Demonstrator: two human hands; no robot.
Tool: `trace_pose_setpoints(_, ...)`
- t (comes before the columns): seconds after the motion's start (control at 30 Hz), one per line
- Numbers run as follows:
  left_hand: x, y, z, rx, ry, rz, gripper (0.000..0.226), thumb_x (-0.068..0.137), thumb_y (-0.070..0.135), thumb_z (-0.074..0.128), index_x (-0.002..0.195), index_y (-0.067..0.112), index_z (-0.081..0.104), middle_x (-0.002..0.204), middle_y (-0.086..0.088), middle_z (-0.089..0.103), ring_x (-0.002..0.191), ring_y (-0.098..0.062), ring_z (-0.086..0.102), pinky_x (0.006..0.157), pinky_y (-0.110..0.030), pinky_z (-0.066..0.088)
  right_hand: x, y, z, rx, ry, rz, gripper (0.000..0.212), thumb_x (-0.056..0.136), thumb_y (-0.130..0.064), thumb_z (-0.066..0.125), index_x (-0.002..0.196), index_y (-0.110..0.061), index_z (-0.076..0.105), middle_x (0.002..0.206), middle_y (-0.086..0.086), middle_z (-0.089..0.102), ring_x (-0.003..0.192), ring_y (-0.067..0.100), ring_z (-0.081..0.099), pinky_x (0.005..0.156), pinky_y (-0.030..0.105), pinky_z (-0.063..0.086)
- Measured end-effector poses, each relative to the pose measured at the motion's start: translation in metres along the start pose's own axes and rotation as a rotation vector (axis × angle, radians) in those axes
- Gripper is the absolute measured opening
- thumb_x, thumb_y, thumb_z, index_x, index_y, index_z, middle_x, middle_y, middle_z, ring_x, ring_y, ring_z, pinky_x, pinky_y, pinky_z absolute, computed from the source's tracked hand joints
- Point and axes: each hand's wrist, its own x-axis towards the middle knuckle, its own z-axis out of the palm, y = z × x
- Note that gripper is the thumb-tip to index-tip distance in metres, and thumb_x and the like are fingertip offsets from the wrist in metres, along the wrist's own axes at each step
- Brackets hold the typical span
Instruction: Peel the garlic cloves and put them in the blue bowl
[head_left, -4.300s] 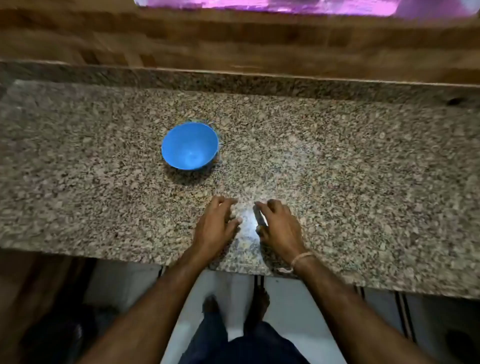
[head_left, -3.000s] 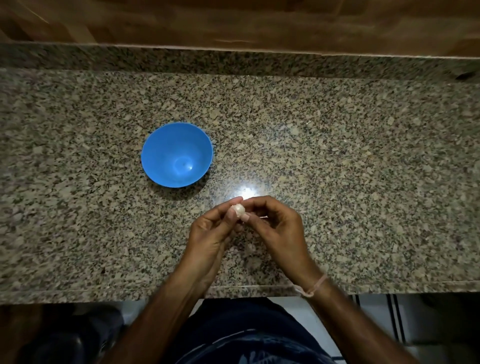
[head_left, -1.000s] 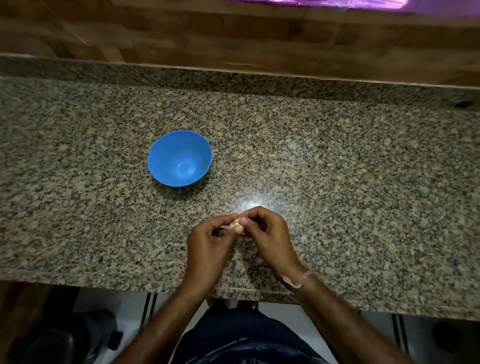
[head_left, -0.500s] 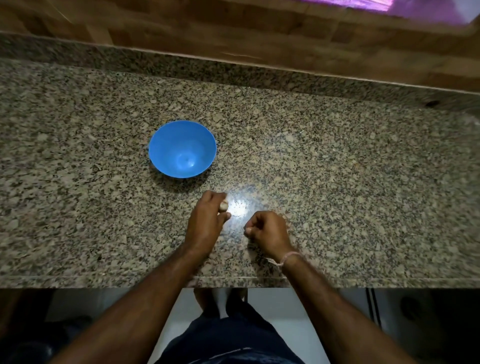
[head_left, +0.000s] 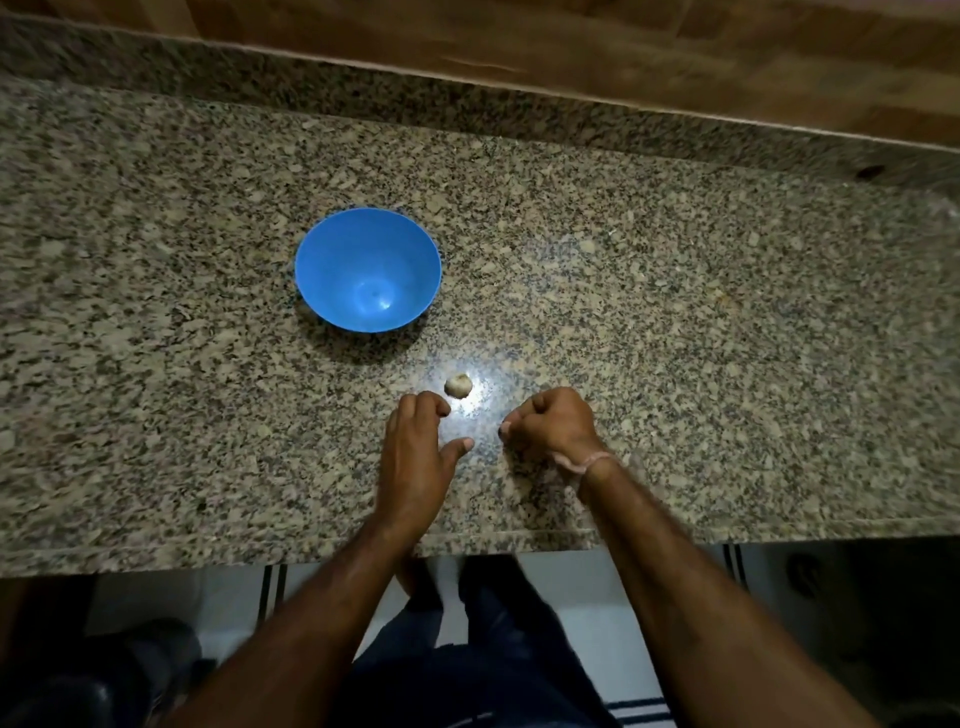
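1. Garlic clove (head_left: 458, 385) serves as the reference point. It is a small pale lump lying loose on the granite counter (head_left: 727, 338), at the edge of a bright glare patch. No hand touches it, and whether its skin is off cannot be told.
2. Blue bowl (head_left: 332, 260) stands up and left of the clove, well apart from it. It is upright, with its mouth open to the camera.
3. Left hand (head_left: 415, 457) is just below and left of the clove. It is palm down and loose, with the fingers bent, the thumb spread toward the right, and the fingertips just short of the clove. It grips nothing.
4. Right hand (head_left: 553, 423) is below and right of the clove, near it but apart. Its fingers are curled under in a fist, knuckles up. Whether anything sits inside the fist cannot be told.
5. Pale wrist band (head_left: 587, 460) sits just behind that fist.
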Motion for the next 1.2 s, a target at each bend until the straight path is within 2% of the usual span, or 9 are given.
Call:
trace_pose_setpoints(0.27,-0.002,0.002,-0.002,0.036,-0.011,0.013,0.039,0.086,0.027,0.083,0.109,0.025,0.051,0.112,0.004,0.049,0.104,-0.019,0.051,0.081,-0.042,0.049,-0.004,-0.006,0.015,-0.21,0.156,-0.052,0.013,0.08,-0.006,0.076,0.067,-0.009,0.077,0.066,0.0,0.074,0.067,0.018,0.074,0.066,0.04,0.065)
trace_pose_setpoints(0.47,-0.003,0.007,-0.002,0.074,-0.009,-0.01,0.035,0.086,0.025,0.082,0.109,0.024,0.056,0.11,0.005,0.05,0.106,-0.02,0.051,0.083,-0.039,0.048,-0.009,-0.005,0.02,-0.347,0.176,-0.196,0.017,0.084,-0.004,0.076,0.07,-0.014,0.075,0.07,0.0,0.073,0.069,0.018,0.071,0.064,0.03,0.058)
trace_pose_setpoints(0.53,-0.003,0.009,-0.002,0.026,-0.022,-0.034,0.028,0.088,0.022,0.08,0.107,0.025,0.06,0.106,0.007,0.054,0.102,-0.019,0.055,0.083,-0.041,0.052,-0.013,0.002,0.013,-0.148,0.079,-0.188,0.013,0.083,-0.002,0.08,0.074,-0.011,0.078,0.072,0.001,0.075,0.068,0.015,0.072,0.064,0.026,0.058)
trace_pose_setpoints(0.63,-0.002,0.02,-0.004,-0.287,-0.067,-0.191,0.002,0.097,0.025,0.071,0.099,0.023,0.07,0.091,0.006,0.07,0.085,-0.016,0.068,0.079,-0.046,0.06,-0.036,0.005,0.01,0.607,-0.25,0.007,0.002,0.092,0.001,0.074,0.093,0.003,0.074,0.078,0.013,0.073,0.066,0.02,0.07,0.063,0.029,0.061)
trace_pose_setpoints(0.67,-0.004,0.026,-0.004,-0.405,-0.084,-0.247,0.006,0.099,0.026,0.067,0.097,0.022,0.072,0.087,0.003,0.074,0.083,-0.016,0.072,0.079,-0.047,0.062,-0.042,0.007,0.011,0.767,-0.32,0.057,0.003,0.094,0.001,0.071,0.097,0.002,0.073,0.078,0.014,0.073,0.066,0.019,0.07,0.063,0.029,0.061)
trace_pose_setpoints(0.8,-0.017,0.039,-0.005,-0.643,-0.078,-0.308,0.017,0.101,0.029,0.066,0.091,0.017,0.072,0.084,-0.004,0.076,0.085,-0.025,0.075,0.081,-0.052,0.063,-0.054,0.012,0.02,1.01,-0.327,0.129,0.007,0.095,-0.002,0.07,0.091,-0.006,0.075,0.083,0.011,0.075,0.071,0.015,0.073,0.063,0.024,0.061)
trace_pose_setpoints(1.0,-0.024,0.049,-0.003,-0.605,-0.077,-0.287,0.021,0.106,0.031,0.057,0.092,0.017,0.063,0.086,-0.005,0.069,0.081,-0.02,0.066,0.076,-0.047,0.058,-0.064,0.022,0.027,0.687,-0.028,-0.234,0.01,0.094,-0.015,0.077,0.094,-0.006,0.075,0.092,0.013,0.079,0.091,0.03,0.077,0.082,0.042,0.064)
trace_pose_setpoints(1.1,-0.025,0.057,-0.002,-0.475,-0.101,-0.257,0.025,0.11,0.037,0.044,0.088,0.029,0.054,0.08,0.006,0.059,0.071,-0.012,0.054,0.068,-0.041,0.046,-0.065,0.018,0.029,0.517,0.112,-0.339,0.015,0.094,-0.025,0.078,0.087,-0.012,0.075,0.081,0.002,0.075,0.078,0.02,0.073,0.072,0.038,0.062)
trace_pose_setpoints(1.2,-0.026,0.064,-0.004,-0.426,-0.095,-0.213,0.023,0.112,0.036,0.038,0.093,0.031,0.049,0.083,0.006,0.058,0.072,-0.012,0.053,0.067,-0.041,0.046,-0.067,0.015,0.028,0.462,0.158,-0.353,0.022,0.096,-0.03,0.076,0.081,-0.014,0.072,0.071,-0.003,0.07,0.064,0.011,0.065,0.059,0.029,0.054)
